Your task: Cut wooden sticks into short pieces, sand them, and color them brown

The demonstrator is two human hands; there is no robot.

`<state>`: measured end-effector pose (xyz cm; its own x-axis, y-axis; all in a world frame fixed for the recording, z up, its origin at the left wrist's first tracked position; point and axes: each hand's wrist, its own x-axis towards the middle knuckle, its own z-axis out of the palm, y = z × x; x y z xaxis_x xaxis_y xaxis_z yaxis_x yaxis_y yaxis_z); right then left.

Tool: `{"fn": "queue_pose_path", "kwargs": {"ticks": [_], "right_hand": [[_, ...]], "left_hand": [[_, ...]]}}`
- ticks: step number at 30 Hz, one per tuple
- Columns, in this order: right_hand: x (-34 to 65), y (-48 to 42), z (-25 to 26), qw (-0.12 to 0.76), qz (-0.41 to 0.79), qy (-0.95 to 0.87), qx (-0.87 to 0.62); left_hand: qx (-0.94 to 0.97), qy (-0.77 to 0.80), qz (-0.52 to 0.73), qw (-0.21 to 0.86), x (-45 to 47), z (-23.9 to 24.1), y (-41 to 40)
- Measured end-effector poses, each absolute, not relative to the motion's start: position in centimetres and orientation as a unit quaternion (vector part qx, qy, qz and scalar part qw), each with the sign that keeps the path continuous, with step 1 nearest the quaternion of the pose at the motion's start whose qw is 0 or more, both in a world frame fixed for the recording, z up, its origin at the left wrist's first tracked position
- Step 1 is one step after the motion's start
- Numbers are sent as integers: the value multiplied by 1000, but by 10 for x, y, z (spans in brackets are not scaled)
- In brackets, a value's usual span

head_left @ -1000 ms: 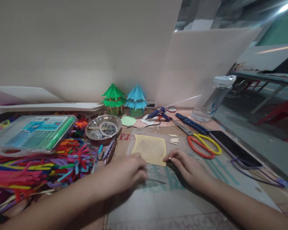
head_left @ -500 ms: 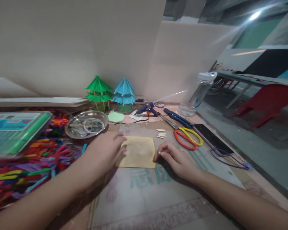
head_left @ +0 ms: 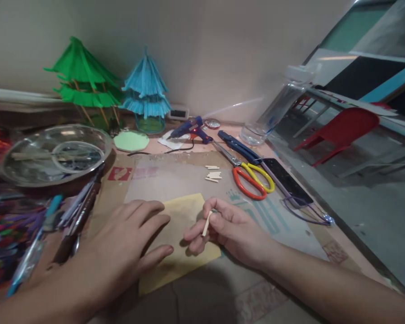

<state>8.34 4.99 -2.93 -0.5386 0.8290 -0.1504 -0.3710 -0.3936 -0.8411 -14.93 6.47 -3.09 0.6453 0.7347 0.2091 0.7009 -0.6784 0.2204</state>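
— While the left hand (head_left: 121,247) lay flat and loose-fingered on the yellow paper (head_left: 178,238), what did the other hold?
— The right hand (head_left: 226,227) pinched a small stick (head_left: 207,223) just above that paper's right edge. More sticks (head_left: 213,173) lay beyond the paper, scissors (head_left: 249,177) right of them.

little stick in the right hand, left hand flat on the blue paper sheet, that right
Not quite: the head view shows the paper sheet is yellow, not blue. The rest holds: the right hand pinches the little stick, and the left hand lies flat on the sheet.
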Motion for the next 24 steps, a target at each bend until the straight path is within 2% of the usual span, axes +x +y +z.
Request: {"fn": "queue_pose_path", "kwargs": {"ticks": [15, 24], "right_hand": [[86, 53, -33, 419, 767, -389, -291], [82, 45, -28, 399, 726, -423, -367]], "left_hand": [[906, 393, 135, 78, -150, -32, 68], [916, 374, 145, 17, -150, -31, 67]]}}
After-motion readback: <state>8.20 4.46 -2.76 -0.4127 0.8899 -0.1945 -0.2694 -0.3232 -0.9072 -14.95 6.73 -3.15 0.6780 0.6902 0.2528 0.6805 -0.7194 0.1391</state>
